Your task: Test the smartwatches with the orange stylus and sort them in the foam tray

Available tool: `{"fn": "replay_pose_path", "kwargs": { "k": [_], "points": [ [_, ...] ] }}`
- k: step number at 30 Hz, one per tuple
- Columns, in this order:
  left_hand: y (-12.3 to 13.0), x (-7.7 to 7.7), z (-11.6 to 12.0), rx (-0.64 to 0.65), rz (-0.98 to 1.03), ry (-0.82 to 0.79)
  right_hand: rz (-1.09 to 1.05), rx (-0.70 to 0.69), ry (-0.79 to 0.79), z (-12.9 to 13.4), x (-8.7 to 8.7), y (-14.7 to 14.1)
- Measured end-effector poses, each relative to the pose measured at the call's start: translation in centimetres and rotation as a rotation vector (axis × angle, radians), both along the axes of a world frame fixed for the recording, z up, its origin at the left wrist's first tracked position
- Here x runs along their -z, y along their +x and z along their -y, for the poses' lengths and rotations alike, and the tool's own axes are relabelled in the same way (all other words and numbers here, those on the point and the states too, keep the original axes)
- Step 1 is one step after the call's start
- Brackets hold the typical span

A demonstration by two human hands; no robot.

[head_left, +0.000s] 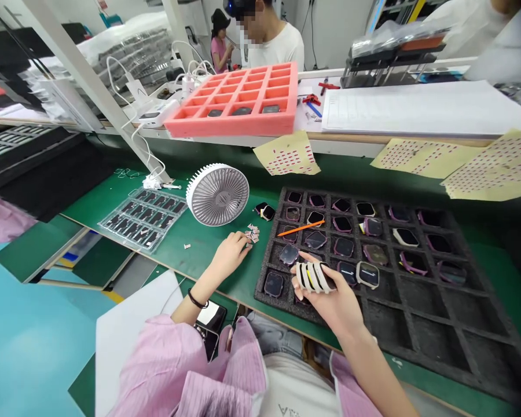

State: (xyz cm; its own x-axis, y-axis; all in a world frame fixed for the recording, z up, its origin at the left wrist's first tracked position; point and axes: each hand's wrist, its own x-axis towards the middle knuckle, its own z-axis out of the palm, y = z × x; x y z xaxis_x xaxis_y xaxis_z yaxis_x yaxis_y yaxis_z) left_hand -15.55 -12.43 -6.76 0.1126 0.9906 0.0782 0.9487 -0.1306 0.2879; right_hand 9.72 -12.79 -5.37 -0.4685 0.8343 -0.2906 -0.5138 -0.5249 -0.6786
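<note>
My right hand (341, 298) is closed around a short stack of pale watch cases (316, 277), held on edge over the near part of the black foam tray (384, 317). Black bands and a bit of yellow show between the cases. My left hand (232, 253) reaches across the green table, its fingertips touching a small pile of pinkish-white pieces (252, 233). Those fingers are slightly bent and apart, with nothing visible held in them. Many tray cells hold watch cases with dark screens, some purple-rimmed. An orange stick (301, 228) lies across the tray dividers.
A white fan (219, 195) stands behind my left hand. Two watch cases (265, 211) lie beside the tray. To the left is a clear plastic tray (144, 217) of dark parts. A pink foam tray (234, 123) sits on the shelf, with a person (282, 46) behind it.
</note>
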Motion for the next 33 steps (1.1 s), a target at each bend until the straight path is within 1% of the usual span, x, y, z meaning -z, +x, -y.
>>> {"fn": "replay_pose_path", "kwargs": {
  "k": [2,4,6,8,9,11,14,15,16,18,20,23,28,33],
  "points": [
    [0.0,1.0,-0.4,-0.002,-0.024,-0.012,0.009,-0.005,0.015,0.0,-0.1,-0.3],
    [0.1,1.4,-0.6,-0.025,-0.007,-0.023,0.014,-0.008,0.023,0.0,-0.1,-0.5],
    [0.0,1.4,-0.8,-0.062,0.046,-0.045,0.0,-0.001,0.007,0.0,-0.2,-0.6],
    [0.1,1.0,-0.6,-0.094,0.139,-0.06,-0.014,0.015,0.0,0.0,-0.3,-0.6],
    [0.3,0.6,-0.4,-0.102,0.211,-0.061,-0.013,0.023,0.01,0.0,-0.4,-0.6],
    [1.2,-0.4,0.2,-0.095,0.421,-0.039,-0.006,0.045,0.048,0.0,-0.5,-0.7],
    [3.9,-2.2,1.4,-0.034,0.795,0.0,-0.024,0.105,0.078,0.3,-0.8,-1.0],
    [5.0,-2.7,1.7,-0.017,0.907,-0.013,-0.031,0.127,0.08,0.4,-0.8,-1.1],
    [6.2,-3.0,1.9,-0.028,1.03,-0.04,-0.033,0.15,0.083,0.5,-0.9,-1.2],
    [8.2,-3.3,2.1,-0.106,1.247,-0.08,-0.027,0.195,0.102,0.8,-1.0,-1.3],
    [9.6,-3.0,1.9,-0.178,1.372,-0.086,-0.01,0.236,0.14,1.0,-1.0,-1.3],
    [10.7,-2.4,1.6,-0.207,1.386,-0.024,0.045,0.28,0.214,1.2,-0.9,-1.3],
    [11.3,-2.2,1.6,-0.216,1.284,0.127,0.183,0.349,0.386,1.4,0.0,-1.2],
    [12.1,-2.2,1.9,-0.219,1.256,0.171,0.299,0.357,0.551,1.8,1.4,-0.9]
  ]
}}
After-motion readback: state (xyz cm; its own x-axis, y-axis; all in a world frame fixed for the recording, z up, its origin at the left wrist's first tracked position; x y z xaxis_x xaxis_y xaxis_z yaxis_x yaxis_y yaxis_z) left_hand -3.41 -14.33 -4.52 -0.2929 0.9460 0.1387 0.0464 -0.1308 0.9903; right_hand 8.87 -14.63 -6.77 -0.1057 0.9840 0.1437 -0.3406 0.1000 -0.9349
